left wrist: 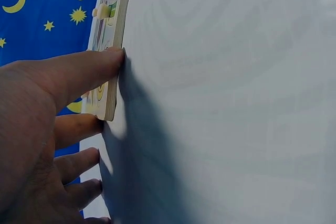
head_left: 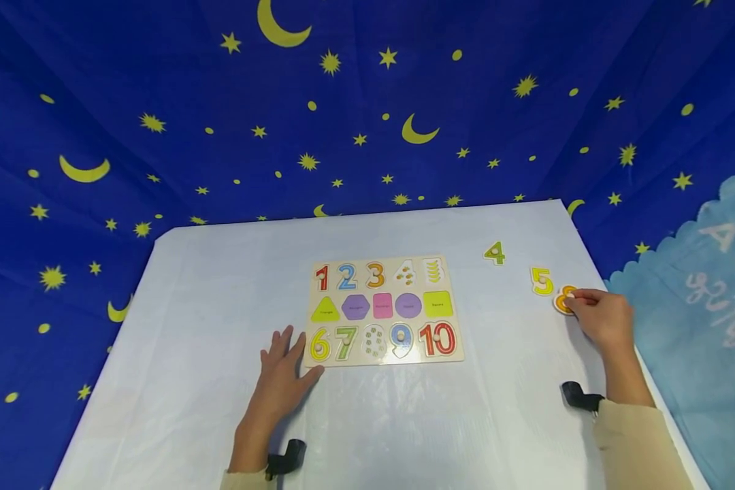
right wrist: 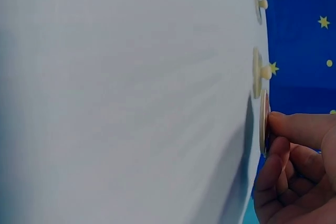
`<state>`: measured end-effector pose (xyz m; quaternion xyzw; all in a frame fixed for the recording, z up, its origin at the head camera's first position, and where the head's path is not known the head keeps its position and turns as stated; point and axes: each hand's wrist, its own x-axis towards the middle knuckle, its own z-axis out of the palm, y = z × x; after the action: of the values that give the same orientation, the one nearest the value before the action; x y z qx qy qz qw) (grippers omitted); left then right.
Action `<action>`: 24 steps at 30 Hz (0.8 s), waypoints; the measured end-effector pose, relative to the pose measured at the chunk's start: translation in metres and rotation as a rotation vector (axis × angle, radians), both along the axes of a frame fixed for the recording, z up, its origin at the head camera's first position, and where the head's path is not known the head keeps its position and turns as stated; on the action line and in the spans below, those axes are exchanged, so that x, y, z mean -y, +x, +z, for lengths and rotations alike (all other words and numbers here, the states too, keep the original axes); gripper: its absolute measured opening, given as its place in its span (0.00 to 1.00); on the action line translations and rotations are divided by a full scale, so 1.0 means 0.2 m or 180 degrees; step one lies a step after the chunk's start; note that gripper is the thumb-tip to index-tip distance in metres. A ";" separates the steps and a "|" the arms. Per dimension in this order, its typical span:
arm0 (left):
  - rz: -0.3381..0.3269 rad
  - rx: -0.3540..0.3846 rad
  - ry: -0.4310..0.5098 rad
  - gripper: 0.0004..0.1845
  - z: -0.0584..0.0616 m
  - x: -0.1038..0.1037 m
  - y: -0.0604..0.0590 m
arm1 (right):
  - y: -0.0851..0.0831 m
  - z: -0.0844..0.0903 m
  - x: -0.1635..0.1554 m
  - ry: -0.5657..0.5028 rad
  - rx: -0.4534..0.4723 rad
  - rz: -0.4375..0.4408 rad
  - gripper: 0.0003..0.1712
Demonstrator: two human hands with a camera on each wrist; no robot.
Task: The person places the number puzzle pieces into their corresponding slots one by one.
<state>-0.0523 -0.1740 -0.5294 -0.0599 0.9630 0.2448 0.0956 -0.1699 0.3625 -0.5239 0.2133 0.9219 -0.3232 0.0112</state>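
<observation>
A wooden number puzzle board [head_left: 367, 358] lies mid-table, with 1, 2, 3, 6, 7, 9 and 10 seated in their cutouts. The cutouts for 4, 5 and 8 show printed pictures instead. My left hand [head_left: 282, 381] rests at the board's lower left corner, fingers spread, thumb on the near edge and a fingertip at the side. At the right, my right hand [head_left: 603, 320] pinches the orange number 8 piece [head_left: 562, 300] by its knob between thumb and fingers. In the right wrist view the number 8 piece [right wrist: 263, 124] appears edge-on, close over the table.
A yellow number 5 piece [head_left: 542, 281] lies just left of the 8, and a green number 4 piece [head_left: 495, 253] sits farther back. Blue star-patterned cloth [head_left: 367, 102] hangs behind the white table [head_left: 233, 286]. A light blue cloth [head_left: 698, 292] borders the right side.
</observation>
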 end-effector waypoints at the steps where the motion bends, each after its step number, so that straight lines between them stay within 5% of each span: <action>1: -0.0004 0.0000 -0.0003 0.43 0.00 0.00 0.00 | 0.00 0.00 0.00 0.0013 -0.0031 0.0011 0.23; 24: 0.0015 -0.0017 0.0035 0.43 -0.01 0.00 -0.01 | 0.04 0.10 0.18 -0.0043 -0.0223 0.0440 0.24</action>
<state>-0.0534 -0.1746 -0.5319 -0.0609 0.9617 0.2506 0.0927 -0.1623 0.3259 -0.5041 0.1376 0.9321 -0.3351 0.0026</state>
